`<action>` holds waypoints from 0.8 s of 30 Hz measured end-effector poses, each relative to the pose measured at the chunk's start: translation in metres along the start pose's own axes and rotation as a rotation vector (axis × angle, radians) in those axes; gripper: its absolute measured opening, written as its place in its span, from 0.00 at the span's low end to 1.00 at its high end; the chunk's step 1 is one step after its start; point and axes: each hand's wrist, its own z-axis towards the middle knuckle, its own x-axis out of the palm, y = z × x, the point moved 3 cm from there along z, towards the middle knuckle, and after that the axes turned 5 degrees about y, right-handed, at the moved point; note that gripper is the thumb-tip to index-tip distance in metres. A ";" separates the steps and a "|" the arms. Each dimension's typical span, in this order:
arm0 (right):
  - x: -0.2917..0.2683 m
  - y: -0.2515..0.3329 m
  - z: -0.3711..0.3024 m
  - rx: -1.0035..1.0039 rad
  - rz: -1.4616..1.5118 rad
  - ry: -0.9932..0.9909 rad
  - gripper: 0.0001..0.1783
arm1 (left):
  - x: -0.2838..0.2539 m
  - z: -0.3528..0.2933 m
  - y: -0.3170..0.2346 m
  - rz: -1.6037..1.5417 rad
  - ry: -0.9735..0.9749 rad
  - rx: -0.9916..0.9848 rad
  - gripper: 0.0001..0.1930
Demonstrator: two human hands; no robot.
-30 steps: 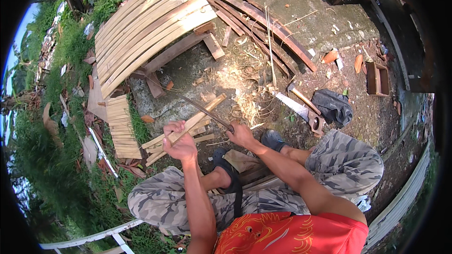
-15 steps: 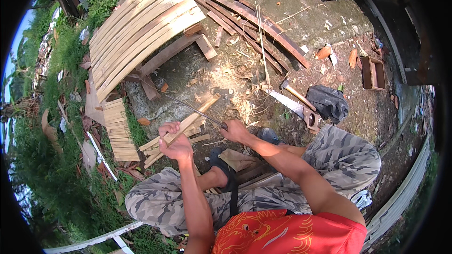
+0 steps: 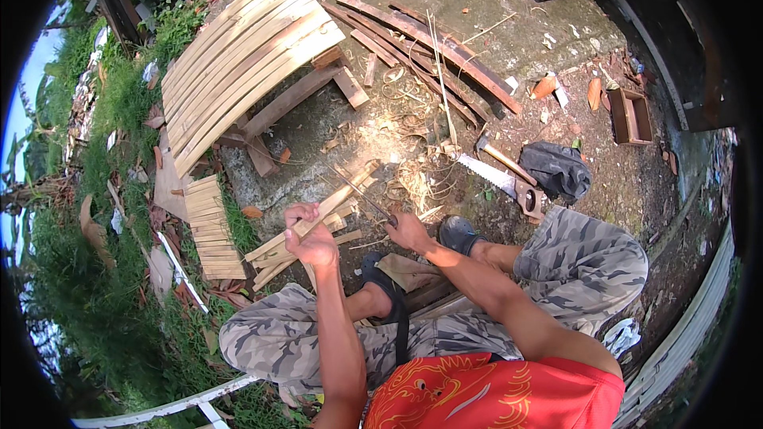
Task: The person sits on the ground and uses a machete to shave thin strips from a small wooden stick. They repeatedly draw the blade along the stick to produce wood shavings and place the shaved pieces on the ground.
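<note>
My left hand [image 3: 312, 240] is closed around the lower end of a pale bamboo slat [image 3: 346, 191], which slants up and away to the right. In my right hand [image 3: 410, 233] is the handle of a long, thin-bladed knife [image 3: 368, 199]. Its dark blade crosses over the slat toward the far left. Under and beside my left hand, several cut slats [image 3: 269, 257] lie in a loose pile on the ground. Curled shavings [image 3: 413, 179] are scattered beyond the knife. My fingers hide the slat's near end.
A bench of pale slats [image 3: 246, 56] stands at far left, near a short row of slats [image 3: 213, 230]. Dark planks [image 3: 429, 40] lie beyond. To the right are a handsaw [image 3: 497, 179], a hammer [image 3: 505, 159], a black bag [image 3: 555, 171] and a wooden box [image 3: 629, 117].
The knife has turned, and its blade now looks shorter and points more steeply away across the slat. Both hands sit slightly farther right in the picture, still holding the same things.
</note>
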 end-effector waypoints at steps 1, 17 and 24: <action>0.001 0.004 -0.001 -0.106 -0.036 0.007 0.18 | -0.002 -0.002 0.000 -0.011 -0.012 0.007 0.22; -0.001 0.011 0.006 -0.009 0.019 -0.049 0.18 | 0.001 -0.001 0.004 -0.048 -0.004 -0.017 0.20; -0.002 -0.047 0.000 0.573 0.143 0.086 0.23 | -0.014 -0.001 0.001 -0.131 -0.043 -0.036 0.20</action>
